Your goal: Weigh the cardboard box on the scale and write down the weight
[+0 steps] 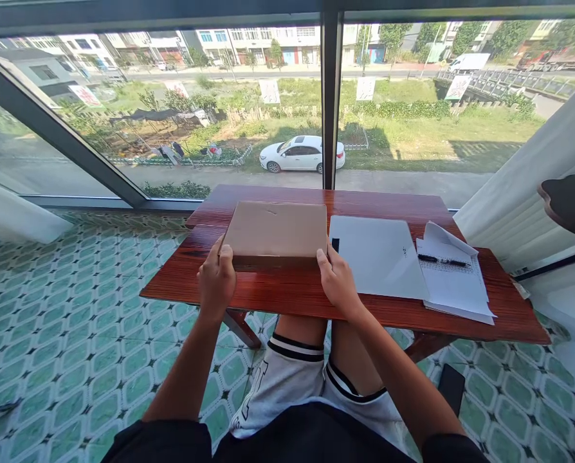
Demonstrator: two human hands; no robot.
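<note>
A flat box (pixel 275 231) on the table (pixel 292 289) is gripped at its near corners by the left hand (pixel 216 280) and right hand (pixel 338 280), fingers curled.

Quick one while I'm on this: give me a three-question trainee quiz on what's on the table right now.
1. True or false: both hands grip the near corners of the cardboard box.
2. What lies on the stack of papers at the right? A) scissors B) a pen C) a cup
3. What sits between the box and those papers?

Key
1. True: the left hand and the right hand each hold a near corner.
2. B: a pen.
3. A white sheet, flat on the wooden table.
</note>
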